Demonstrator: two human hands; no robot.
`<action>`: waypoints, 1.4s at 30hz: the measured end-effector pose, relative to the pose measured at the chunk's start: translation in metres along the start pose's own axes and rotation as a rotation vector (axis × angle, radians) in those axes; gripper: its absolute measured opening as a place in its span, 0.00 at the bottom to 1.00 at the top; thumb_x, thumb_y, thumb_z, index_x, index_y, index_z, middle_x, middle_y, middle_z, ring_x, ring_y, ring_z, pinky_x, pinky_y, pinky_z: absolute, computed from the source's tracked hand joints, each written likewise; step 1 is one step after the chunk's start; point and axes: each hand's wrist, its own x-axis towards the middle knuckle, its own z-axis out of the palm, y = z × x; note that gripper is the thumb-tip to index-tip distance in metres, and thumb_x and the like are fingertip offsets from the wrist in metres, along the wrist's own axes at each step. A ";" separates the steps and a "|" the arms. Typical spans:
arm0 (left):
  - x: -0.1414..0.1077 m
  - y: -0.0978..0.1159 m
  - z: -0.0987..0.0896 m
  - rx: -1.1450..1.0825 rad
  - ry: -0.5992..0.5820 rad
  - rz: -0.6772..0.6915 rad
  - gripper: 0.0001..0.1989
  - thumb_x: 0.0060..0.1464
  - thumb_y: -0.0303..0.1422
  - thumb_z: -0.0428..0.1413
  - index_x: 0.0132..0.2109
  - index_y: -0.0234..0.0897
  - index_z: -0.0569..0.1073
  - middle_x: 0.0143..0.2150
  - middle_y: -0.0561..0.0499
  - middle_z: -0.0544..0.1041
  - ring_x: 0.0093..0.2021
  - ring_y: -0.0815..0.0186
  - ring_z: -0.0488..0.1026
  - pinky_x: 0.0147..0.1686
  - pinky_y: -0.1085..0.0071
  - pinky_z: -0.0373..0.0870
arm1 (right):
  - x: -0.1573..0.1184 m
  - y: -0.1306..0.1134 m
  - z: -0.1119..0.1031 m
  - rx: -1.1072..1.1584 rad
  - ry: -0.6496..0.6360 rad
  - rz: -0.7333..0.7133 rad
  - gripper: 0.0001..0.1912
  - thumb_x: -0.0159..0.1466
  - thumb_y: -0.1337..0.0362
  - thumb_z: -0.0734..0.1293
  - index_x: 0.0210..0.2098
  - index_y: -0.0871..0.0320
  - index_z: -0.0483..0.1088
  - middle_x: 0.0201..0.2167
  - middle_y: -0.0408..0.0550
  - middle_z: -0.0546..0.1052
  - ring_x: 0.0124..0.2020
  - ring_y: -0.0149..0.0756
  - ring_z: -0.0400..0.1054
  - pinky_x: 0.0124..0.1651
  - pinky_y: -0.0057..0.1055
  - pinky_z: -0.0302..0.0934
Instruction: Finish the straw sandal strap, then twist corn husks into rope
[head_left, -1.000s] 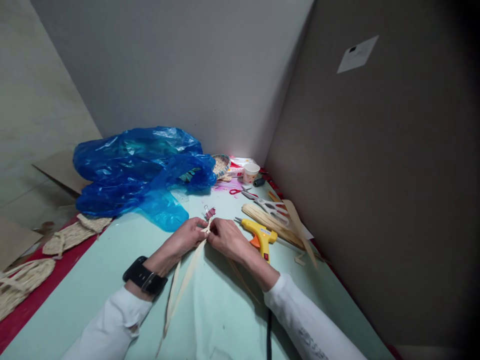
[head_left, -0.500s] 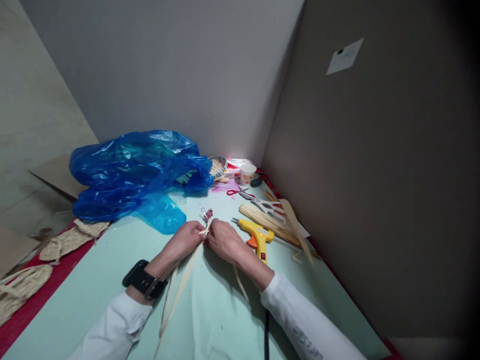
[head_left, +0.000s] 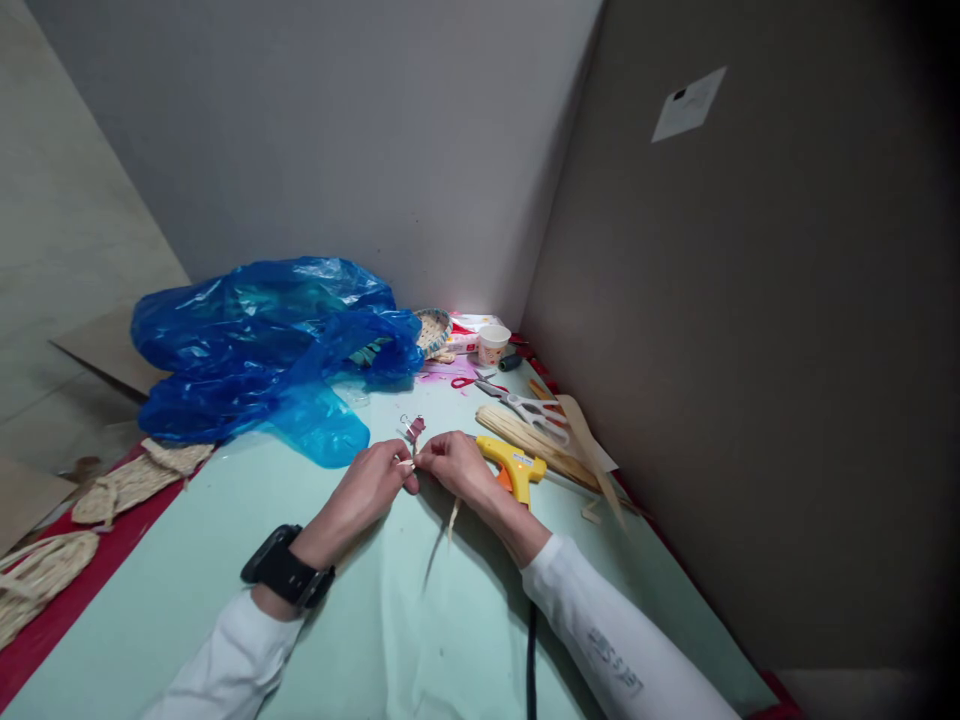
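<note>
Pale flat strips [head_left: 406, 463] are pinched between my two hands near the middle of the table. My left hand [head_left: 379, 475], with a black watch on the wrist, has its fingertips closed on them. Close beside it, my right hand [head_left: 459, 465] grips the same strips from the right. One strip end [head_left: 453, 520] hangs below my right hand. A dark pink binder clip [head_left: 413, 430] sits just beyond the fingertips, at the far end of the strips. My right hand partly covers the nozzle of a yellow glue gun [head_left: 517, 468].
A blue plastic bag [head_left: 277, 340] fills the back left. At the back stand a woven basket [head_left: 433, 330] and a paper cup [head_left: 493, 344]. Scissors [head_left: 536, 412] and a strip bundle [head_left: 532, 440] lie right. Braided pieces [head_left: 135, 482] rest at the left edge.
The long strips that hung below my left hand are no longer visible there. My right hand has turned and risen slightly, and the strip end below it has shifted left.
</note>
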 end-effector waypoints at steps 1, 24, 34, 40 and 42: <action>-0.002 0.003 0.000 0.048 0.022 0.009 0.09 0.51 0.29 0.49 0.27 0.38 0.72 0.26 0.49 0.79 0.31 0.61 0.71 0.31 0.70 0.57 | 0.000 0.001 0.001 0.011 0.006 0.007 0.16 0.66 0.56 0.65 0.30 0.63 0.71 0.27 0.41 0.74 0.28 0.30 0.69 0.35 0.31 0.65; -0.051 0.039 0.049 0.579 0.031 0.008 0.26 0.55 0.15 0.37 0.55 0.26 0.71 0.48 0.32 0.75 0.41 0.50 0.75 0.34 0.62 0.64 | 0.000 0.012 0.007 0.406 -0.052 0.040 0.16 0.66 0.59 0.66 0.25 0.62 0.68 0.19 0.36 0.66 0.18 0.24 0.59 0.24 0.23 0.57; -0.010 0.011 -0.013 0.065 0.085 -0.085 0.14 0.56 0.38 0.46 0.30 0.36 0.72 0.31 0.45 0.74 0.37 0.57 0.70 0.36 0.64 0.62 | -0.005 0.003 -0.001 0.591 -0.029 0.067 0.10 0.58 0.69 0.63 0.22 0.64 0.72 0.16 0.39 0.68 0.16 0.23 0.50 0.22 0.24 0.44; 0.002 0.003 0.010 -0.441 -0.216 -0.154 0.09 0.50 0.39 0.49 0.34 0.38 0.64 0.22 0.57 0.65 0.18 0.73 0.57 0.19 0.74 0.54 | -0.006 0.005 0.002 0.553 -0.026 0.042 0.10 0.59 0.68 0.61 0.25 0.63 0.72 0.16 0.39 0.68 0.17 0.24 0.53 0.23 0.23 0.46; 0.002 0.001 0.013 -0.546 -0.256 -0.185 0.09 0.48 0.39 0.51 0.34 0.39 0.62 0.21 0.61 0.59 0.16 0.76 0.49 0.16 0.76 0.47 | -0.006 0.007 0.003 0.495 -0.010 0.023 0.09 0.58 0.70 0.61 0.27 0.64 0.73 0.18 0.39 0.69 0.19 0.25 0.54 0.24 0.23 0.48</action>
